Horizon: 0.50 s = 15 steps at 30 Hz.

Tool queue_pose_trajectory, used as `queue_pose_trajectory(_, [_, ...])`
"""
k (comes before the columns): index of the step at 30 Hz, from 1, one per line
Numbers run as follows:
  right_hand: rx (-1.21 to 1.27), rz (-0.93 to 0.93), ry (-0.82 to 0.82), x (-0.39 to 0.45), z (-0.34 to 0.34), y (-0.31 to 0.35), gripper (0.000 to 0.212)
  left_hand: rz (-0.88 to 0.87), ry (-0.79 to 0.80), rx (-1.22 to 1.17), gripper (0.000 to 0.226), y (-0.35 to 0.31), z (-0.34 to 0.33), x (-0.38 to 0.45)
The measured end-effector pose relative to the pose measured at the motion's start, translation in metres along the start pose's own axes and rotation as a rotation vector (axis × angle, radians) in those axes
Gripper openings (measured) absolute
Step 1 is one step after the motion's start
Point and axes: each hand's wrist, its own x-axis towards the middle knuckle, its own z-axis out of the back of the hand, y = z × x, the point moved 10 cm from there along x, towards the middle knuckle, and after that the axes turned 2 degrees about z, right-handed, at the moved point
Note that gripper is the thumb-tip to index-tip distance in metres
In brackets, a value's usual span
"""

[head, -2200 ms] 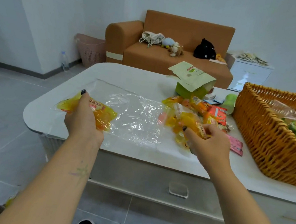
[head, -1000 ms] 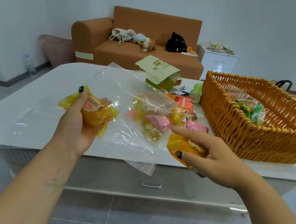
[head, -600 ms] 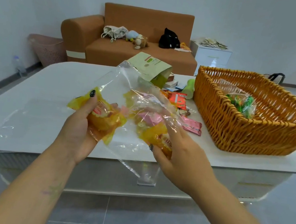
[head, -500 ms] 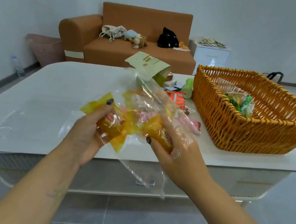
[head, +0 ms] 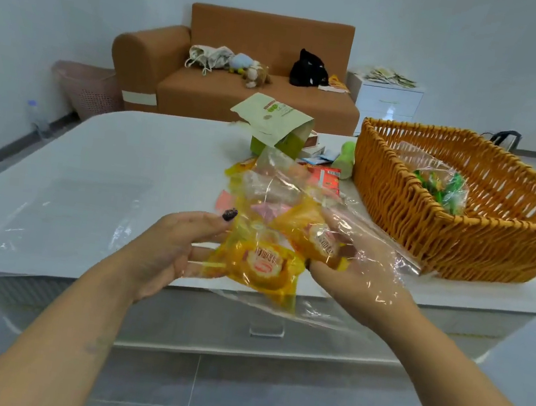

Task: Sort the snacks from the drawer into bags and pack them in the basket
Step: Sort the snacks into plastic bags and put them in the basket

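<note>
L hand (head: 168, 251) grip: thumb and fingers pinch a yellow snack (head: 260, 265) through a clear bag (head: 292, 213), held above the near edge of the surface (head: 111, 165). R hand (head: 354, 265), inside the bag, grips a 2nd yellow pack (head: 317, 243). Behind the bag, loose snacks (head: 327, 180) lie on the surface w/ a green box (head: 276, 129), just left of the basket (head: 443, 232). Basket holds a bagged lot of green snacks (head: 442, 188). Sofa (head: 242, 73) at back.
</note>
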Motion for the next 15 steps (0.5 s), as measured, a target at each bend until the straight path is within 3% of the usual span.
queue_pose_trajectory(3, [-0.043,0.055,0.008,-0.003,-0.005,0.002,0.029,0.051,0.117,0.093,0.055,0.013,-0.022,-0.003])
queue_pose_trajectory(6, [-0.108,0.108,0.173,-0.010,-0.022,0.009,0.037,0.060,0.115,0.140,0.059,0.025,-0.035,-0.002])
queue_pose_trajectory(9, [-0.063,0.022,0.341,-0.017,-0.034,0.001,0.037,0.062,0.088,0.170,0.062,0.030,-0.035,-0.001])
queue_pose_trajectory(12, [0.188,-0.126,0.259,-0.010,-0.020,-0.011,0.027,0.023,0.046,0.144,0.059,0.026,-0.033,-0.001])
queue_pose_trajectory(15, [0.466,-0.284,0.248,-0.010,-0.018,-0.023,0.034,-0.041,-0.001,0.085,0.056,0.017,-0.030,0.000])
